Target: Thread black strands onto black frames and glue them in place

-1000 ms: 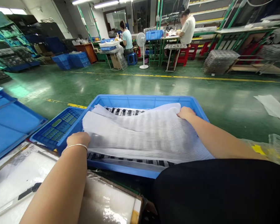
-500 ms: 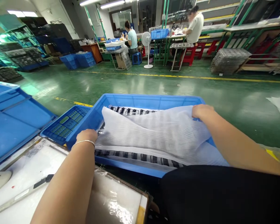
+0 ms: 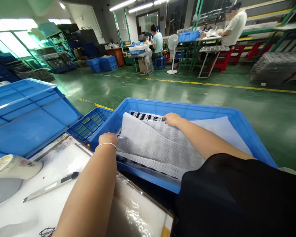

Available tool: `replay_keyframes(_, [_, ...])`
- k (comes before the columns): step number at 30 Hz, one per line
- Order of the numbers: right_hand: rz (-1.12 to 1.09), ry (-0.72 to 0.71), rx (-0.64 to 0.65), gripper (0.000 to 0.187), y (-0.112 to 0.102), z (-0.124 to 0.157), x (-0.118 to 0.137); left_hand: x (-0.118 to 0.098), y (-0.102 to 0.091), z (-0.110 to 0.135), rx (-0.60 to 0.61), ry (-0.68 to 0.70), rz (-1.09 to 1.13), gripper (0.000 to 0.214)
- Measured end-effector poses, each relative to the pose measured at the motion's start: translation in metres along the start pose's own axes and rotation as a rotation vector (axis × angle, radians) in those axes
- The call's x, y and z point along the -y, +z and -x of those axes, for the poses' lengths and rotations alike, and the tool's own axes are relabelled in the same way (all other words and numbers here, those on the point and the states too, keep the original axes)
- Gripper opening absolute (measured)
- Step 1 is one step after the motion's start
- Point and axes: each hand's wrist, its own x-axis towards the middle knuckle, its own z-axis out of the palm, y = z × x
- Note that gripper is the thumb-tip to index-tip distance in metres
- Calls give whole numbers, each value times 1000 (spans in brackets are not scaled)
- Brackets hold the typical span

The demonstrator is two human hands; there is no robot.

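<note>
A white packing sheet (image 3: 148,140), thin and ribbed, lies inside a blue plastic crate (image 3: 187,108). Beneath it, rows of black parts (image 3: 144,116) in clear packaging show along the far and near sides. My right hand (image 3: 173,119) reaches across the sheet, its fingers closed at the sheet's far edge, beside the black parts. My left hand (image 3: 109,139), with a bracelet at the wrist, is closed at the crate's left end by the sheet's left edge. Its fingertips are hidden, so what they grip does not show.
At left, a large blue crate (image 3: 34,115) and a slotted blue basket (image 3: 90,124). A utility knife (image 3: 51,186) and a pale cup (image 3: 17,166) are on the white work surface (image 3: 19,210). Two people sit at benches beyond; a white fan (image 3: 173,42) stands between them.
My right hand has moved left from the sheet's far right corner to its far middle edge. The sheet's right part now lies flatter in the crate. The view has turned left.
</note>
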Motion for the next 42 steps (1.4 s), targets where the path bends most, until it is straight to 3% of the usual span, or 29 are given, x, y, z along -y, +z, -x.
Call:
replay_keyframes(6, [40, 16, 70, 32, 23, -37, 8, -4, -4, 0, 89, -53, -29, 39])
replay_keyframes(13, [62, 67, 104, 31, 32, -45, -1, -6, -7, 4, 119, -57, -23, 39])
replay_keyframes(24, [46, 211, -55, 31, 27, -54, -12, -4, -7, 2, 142, -33, -17, 35])
replay_keyframes(30, [-24, 102, -157, 37, 24, -66, 15, -7, -9, 6, 166, -62, -46, 39])
replay_keyframes(35, [-90, 14, -95, 39, 25, -82, 44, -8, -11, 8, 191, -86, -62, 39])
replay_keyframes(42, [-66, 36, -6, 38, 30, -97, 62, -9, -13, 7, 205, -82, -57, 29])
